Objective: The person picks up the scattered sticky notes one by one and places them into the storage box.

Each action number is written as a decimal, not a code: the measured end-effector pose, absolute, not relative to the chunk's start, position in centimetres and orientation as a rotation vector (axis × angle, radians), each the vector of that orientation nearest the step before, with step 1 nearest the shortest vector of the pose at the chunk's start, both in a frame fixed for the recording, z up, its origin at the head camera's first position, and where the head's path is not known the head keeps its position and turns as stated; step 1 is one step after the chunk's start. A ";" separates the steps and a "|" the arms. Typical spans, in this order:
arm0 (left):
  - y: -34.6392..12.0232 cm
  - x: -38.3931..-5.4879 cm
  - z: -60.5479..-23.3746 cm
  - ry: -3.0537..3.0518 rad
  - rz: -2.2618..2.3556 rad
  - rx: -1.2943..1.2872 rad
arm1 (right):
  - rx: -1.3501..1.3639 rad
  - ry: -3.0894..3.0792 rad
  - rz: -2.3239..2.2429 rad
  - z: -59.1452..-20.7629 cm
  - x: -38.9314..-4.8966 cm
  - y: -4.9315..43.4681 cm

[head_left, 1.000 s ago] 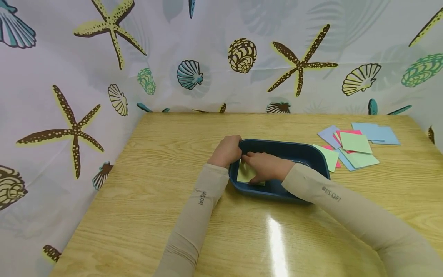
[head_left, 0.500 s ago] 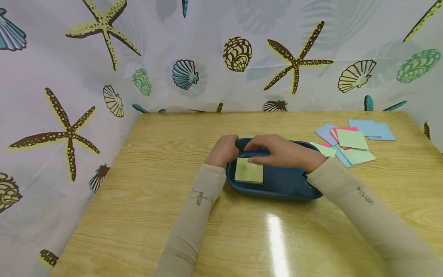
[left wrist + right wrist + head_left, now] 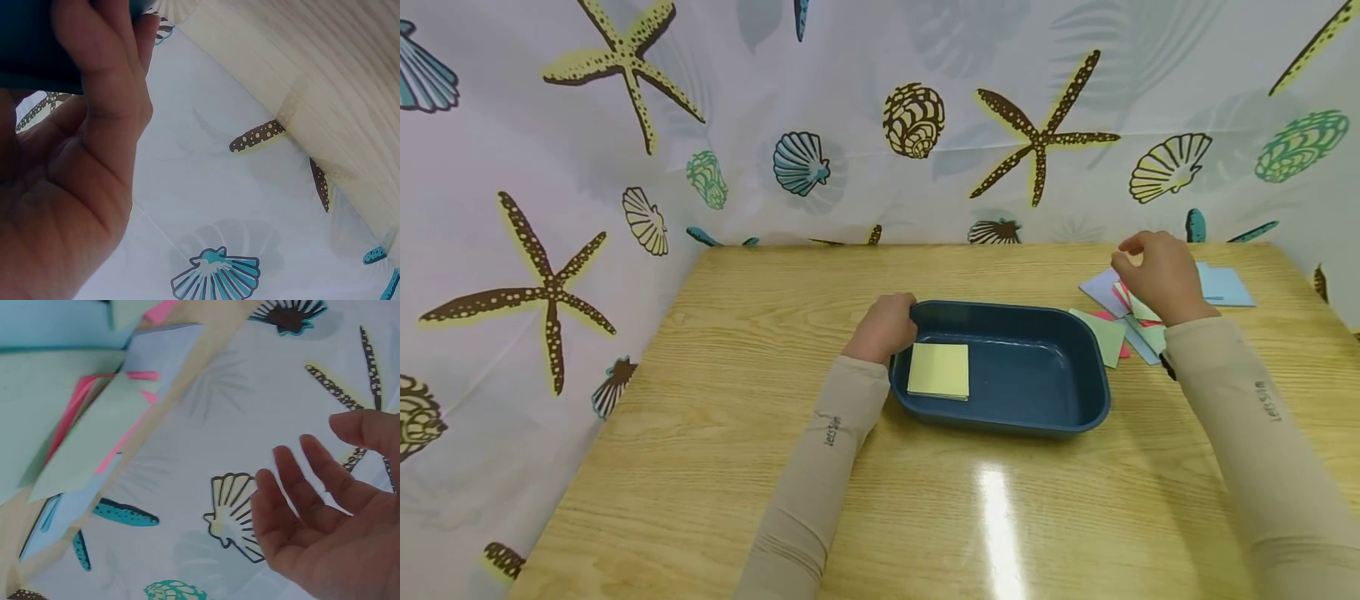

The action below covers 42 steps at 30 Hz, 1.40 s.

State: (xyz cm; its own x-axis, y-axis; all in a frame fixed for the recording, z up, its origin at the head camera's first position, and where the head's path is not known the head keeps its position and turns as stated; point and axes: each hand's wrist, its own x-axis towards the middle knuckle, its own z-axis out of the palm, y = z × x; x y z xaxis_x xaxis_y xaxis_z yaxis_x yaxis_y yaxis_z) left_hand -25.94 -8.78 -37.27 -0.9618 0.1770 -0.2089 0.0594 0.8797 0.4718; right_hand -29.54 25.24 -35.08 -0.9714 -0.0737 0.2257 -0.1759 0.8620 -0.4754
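My left hand (image 3: 882,327) grips the left end of a dark blue plastic tray (image 3: 1026,421); in the left wrist view its fingers (image 3: 115,94) curl round the tray's edge (image 3: 37,84). Inside the tray, at its left end, lies a small stack of yellow sticky notes (image 3: 938,371). My right hand (image 3: 1161,275) hovers above a spread of sticky notes at the right, holding nothing. Its fingers are loosely bent and apart in the right wrist view. Beneath it are green notes (image 3: 1105,337), a lilac note (image 3: 1101,287) and light blue notes (image 3: 1228,287), with pink edges showing.
The tray stands on a wooden table (image 3: 760,333). A white curtain (image 3: 850,67) printed with starfish and shells hangs behind the table and along its sides. Light glares on the wood in front of the tray.
My right hand has left the yellow notes in the tray and moved right, over the loose notes. The left hand keeps its grip on the tray, which stays in place.
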 end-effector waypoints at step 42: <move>-8.8 -25.6 -37.5 2.836 0.692 0.223 | -0.113 -3.204 0.592 -35.2 -29.4 28.1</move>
State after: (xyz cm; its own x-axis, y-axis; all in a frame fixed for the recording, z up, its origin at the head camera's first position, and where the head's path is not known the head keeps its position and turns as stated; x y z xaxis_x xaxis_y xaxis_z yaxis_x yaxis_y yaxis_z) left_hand -25.61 -8.85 -37.46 -0.9657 0.1961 -0.1701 0.0957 0.8781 0.4689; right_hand -29.41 28.15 -35.21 -0.9906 0.0464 -0.1287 0.0893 0.9318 -0.3517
